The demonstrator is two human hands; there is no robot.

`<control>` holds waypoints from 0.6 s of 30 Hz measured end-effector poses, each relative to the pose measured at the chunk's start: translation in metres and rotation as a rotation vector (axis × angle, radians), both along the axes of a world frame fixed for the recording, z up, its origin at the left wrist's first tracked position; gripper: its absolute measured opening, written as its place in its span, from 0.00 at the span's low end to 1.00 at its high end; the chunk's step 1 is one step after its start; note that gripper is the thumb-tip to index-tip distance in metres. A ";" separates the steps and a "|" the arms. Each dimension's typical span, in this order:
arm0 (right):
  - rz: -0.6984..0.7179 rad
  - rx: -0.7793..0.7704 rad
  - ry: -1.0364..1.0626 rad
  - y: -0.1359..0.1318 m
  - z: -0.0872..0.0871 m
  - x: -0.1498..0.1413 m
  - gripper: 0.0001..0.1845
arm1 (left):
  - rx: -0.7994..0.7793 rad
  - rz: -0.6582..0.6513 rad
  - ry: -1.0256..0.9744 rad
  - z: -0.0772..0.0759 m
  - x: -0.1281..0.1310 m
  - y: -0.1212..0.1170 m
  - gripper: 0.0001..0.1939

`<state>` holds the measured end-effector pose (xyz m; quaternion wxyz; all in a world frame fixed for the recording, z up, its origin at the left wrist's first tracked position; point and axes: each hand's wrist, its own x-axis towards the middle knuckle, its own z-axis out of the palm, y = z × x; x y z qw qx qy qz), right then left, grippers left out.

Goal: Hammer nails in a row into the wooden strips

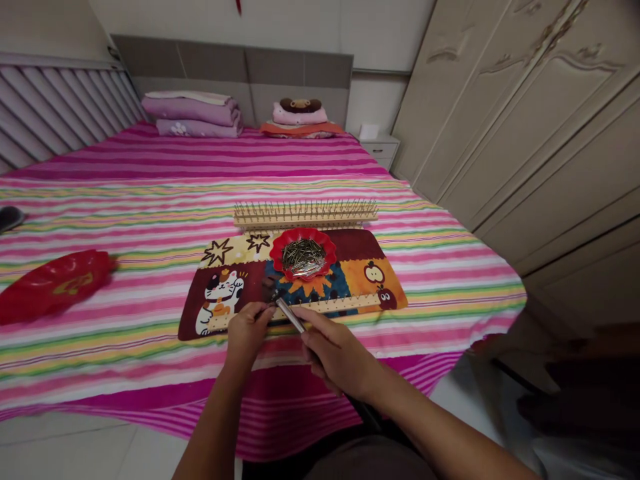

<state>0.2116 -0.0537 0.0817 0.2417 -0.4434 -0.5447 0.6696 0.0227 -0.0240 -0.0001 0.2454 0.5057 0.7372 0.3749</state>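
A long pale wooden strip (345,305) with a row of small nails or holes lies across the near part of a patterned mat (200,280). My left hand (247,333) is over its left half, thumb and fingertips pinched together; what is between them is too small to make out. My right hand (340,353) is closed around a hammer (290,315) with a shiny metal shaft, its dark head close to my left fingertips. Behind both hands, a scalloped red bowl (275,253) holds a heap of thin metal nails (303,257).
Beyond the bowl, more wooden strips (305,219) bristle with upright nails. A red plastic dish (55,283) lies to the left on the striped bedspread (150,267). Folded bedding (195,113) is at the headboard; a wardrobe (530,133) stands on the right.
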 end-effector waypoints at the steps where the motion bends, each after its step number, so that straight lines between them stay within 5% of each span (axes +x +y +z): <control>1: -0.019 0.014 0.022 -0.004 0.003 0.004 0.26 | 0.002 -0.001 -0.025 0.000 -0.001 0.000 0.09; 8: -0.253 -0.025 0.109 -0.034 -0.009 0.063 0.27 | -0.140 -0.031 -0.289 0.016 -0.008 0.012 0.21; 14: -0.580 -0.082 0.058 -0.045 -0.024 0.102 0.31 | -0.084 -0.150 0.270 0.052 0.025 0.060 0.11; 18: -0.650 -0.104 0.071 -0.045 -0.033 0.114 0.33 | -0.147 -0.354 0.580 0.054 0.056 0.105 0.13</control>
